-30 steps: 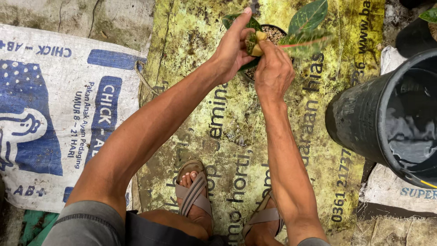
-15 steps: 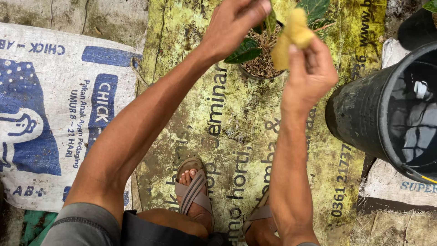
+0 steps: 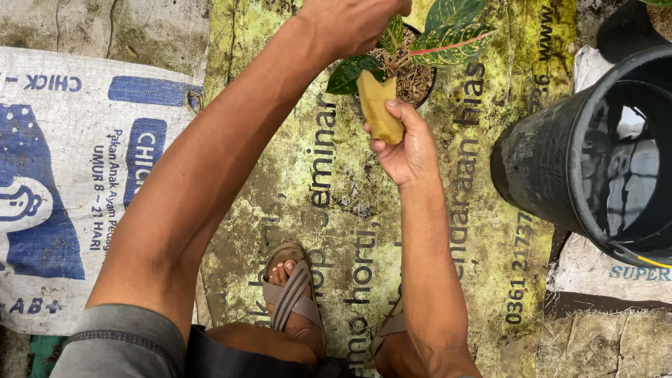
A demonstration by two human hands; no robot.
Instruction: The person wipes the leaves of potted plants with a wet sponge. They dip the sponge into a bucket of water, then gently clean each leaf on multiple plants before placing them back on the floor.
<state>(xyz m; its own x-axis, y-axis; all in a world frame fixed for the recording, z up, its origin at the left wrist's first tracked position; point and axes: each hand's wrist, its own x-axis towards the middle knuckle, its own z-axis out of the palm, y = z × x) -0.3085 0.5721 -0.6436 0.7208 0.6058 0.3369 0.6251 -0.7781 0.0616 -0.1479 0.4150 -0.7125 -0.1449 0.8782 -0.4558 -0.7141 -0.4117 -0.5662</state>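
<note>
- Two hands up near a small potted plant (image 3: 413, 52) sitting on a grubby yellow printed banner (image 3: 336, 196) on the ground.
- Right hand (image 3: 406, 147) has its grip pinching a yellowed leaf (image 3: 379, 106), held up just in front of the pot.
- Left hand (image 3: 350, 21) is closed over the plant's leaves at the top edge; fingers are cut off by the frame, so can't tell exactly what the grip has.
- Plant has dark green leaves with pink veins.
- Black bucket (image 3: 560, 161) with water in it sits off to the right.
- White and blue feed sack (image 3: 77, 175) lies on the left, sandalled feet (image 3: 294, 294) at the bottom.
</note>
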